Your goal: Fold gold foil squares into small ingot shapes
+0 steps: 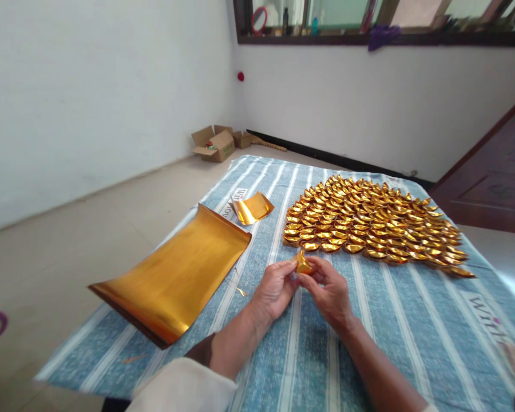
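Observation:
Between my two hands, just above the striped cloth, is a small folded gold paper ingot (302, 264). My left hand (278, 287) pinches it from the left side, and my right hand (329, 286) pinches it from the right, thumb in front. Both hands are closed, and the fingertips partly cover the piece. Right beyond them lies a broad array of gold paper ingots (364, 220) in close rows. To the left rests a large stack of gold foil sheets (175, 274) with curled edges. A smaller curved gold sheet (253, 208) lies farther back.
A blue and white striped cloth (309, 366) covers the table. Thin gold scraps (241, 292) lie beside the large stack. Open cardboard boxes (214, 144) stand on the floor by the wall. A dark wooden panel (493, 171) leans at the right.

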`<state>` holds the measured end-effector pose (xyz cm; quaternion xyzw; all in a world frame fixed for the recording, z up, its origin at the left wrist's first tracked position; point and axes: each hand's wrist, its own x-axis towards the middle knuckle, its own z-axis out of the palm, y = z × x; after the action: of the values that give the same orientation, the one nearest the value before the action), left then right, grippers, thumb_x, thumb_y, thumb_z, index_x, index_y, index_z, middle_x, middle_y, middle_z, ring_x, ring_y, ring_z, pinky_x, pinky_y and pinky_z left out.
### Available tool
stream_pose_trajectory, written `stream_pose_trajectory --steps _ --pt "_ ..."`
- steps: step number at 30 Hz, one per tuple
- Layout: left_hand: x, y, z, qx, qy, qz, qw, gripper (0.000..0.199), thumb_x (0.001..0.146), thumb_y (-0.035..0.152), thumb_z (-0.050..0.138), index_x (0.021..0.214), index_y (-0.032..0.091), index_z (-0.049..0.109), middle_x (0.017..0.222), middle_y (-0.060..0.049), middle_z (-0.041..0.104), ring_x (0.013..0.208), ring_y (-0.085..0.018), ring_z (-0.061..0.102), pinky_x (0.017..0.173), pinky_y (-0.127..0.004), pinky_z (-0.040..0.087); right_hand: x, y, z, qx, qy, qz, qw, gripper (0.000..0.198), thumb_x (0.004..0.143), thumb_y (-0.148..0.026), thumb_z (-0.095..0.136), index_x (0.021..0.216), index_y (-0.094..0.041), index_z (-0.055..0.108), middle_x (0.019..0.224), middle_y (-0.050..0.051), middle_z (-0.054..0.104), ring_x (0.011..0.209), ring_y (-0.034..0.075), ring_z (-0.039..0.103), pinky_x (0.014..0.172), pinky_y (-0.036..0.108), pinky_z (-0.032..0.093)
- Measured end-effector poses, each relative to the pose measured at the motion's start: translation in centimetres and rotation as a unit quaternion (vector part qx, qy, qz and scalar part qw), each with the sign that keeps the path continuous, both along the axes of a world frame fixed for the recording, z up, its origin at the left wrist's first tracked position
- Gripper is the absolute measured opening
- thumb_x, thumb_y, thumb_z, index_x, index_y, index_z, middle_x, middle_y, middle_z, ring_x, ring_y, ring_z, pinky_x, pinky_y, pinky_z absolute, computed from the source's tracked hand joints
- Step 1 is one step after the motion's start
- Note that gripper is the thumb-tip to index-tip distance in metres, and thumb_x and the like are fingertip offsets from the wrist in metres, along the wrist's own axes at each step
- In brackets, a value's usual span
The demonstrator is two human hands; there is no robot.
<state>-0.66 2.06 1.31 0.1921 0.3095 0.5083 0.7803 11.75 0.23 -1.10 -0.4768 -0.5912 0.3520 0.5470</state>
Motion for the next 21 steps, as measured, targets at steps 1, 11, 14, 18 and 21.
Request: stream_pose_trajectory --steps 1,11,14,18,21 --pt "-0.1 0.1 0.1 -0.003 -0.009 0.002 1.000 0.012 0.067 0.015 0.073 0.077 0.007 0.073 0.077 -0.009 0.069 0.073 -0.015 0.060 0.071 -0.025 0.048 0.2 0.0 0.2 0.017 -0.021 -0.002 1.000 0.030 0.081 -0.032 0.066 0.109 -0.023 0.063 0.098 0.005 0.070 0.074 0.016 0.067 0.069 0.030 0.055" --pt "-0.6 0.1 -0.1 0.012 -0.031 -0.036 0.999 0.015 0.073 0.016 0.071 0.084 0.006 0.074 0.084 -0.013 0.072 0.070 -0.016 0.062 0.068 -0.027 0.047 0.7 -0.2 0.9 0.063 -0.084 0.000 0.995 0.013 0.085 -0.029 0.061 0.091 -0.023 0.071 0.071 0.000 0.066 0.058 0.015 0.063 0.059 0.028 0.052" --pt "-0.7 0.1 -0.2 0.021 -0.033 -0.042 0.998 0.017 0.074 0.017 0.071 0.087 0.007 0.074 0.086 -0.013 0.072 0.071 -0.016 0.062 0.070 -0.028 0.047 0.8 -0.3 1.3 0.055 -0.078 0.014 0.995 0.012 0.086 -0.028 0.061 0.087 -0.024 0.072 0.064 -0.001 0.064 0.054 0.013 0.061 0.057 0.028 0.050" --pt "-0.7 0.1 -0.2 0.022 -0.032 -0.040 0.998 0.016 0.073 0.017 0.072 0.086 0.007 0.075 0.088 -0.013 0.072 0.074 -0.016 0.062 0.072 -0.028 0.046 0.9 -0.3 1.9 0.056 -0.074 0.021 0.995 0.012 0.086 -0.025 0.060 0.086 -0.023 0.072 0.060 -0.002 0.062 0.052 0.012 0.060 0.057 0.027 0.049" --pt "-0.7 0.1 -0.2 0.024 -0.026 -0.042 0.998 0.017 0.074 0.017 0.072 0.088 0.008 0.075 0.089 -0.012 0.072 0.074 -0.016 0.062 0.073 -0.029 0.046 0.9 -0.3 2.0 0.049 -0.066 0.024 0.996 0.012 0.085 -0.026 0.061 0.085 -0.023 0.073 0.058 -0.003 0.062 0.051 0.012 0.059 0.056 0.027 0.050"
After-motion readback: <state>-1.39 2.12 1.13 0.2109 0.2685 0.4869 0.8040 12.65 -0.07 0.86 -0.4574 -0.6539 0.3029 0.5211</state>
